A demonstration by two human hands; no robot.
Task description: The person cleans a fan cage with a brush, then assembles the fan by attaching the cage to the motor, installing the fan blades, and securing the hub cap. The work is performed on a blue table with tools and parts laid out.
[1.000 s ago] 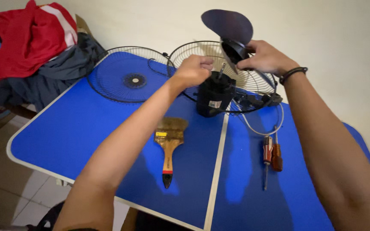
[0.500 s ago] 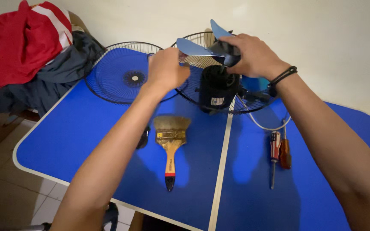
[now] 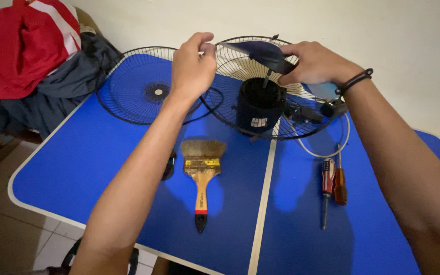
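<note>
lowered since before, fan blade [image 3: 260, 52] — gripped by left hand [image 3: 193, 65] and right hand [image 3: 314, 62]; hub hidden.

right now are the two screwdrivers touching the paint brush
Apart. The head view shows the screwdrivers lying right of the table's pale centre seam and the brush left of it, with bare blue table between them.

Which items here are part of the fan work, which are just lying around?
In use: fan blade, held by left hand and right hand; motor housing; rear grille.

Idle: front grille, paintbrush, two screwdrivers, clothes pile, table.
</note>
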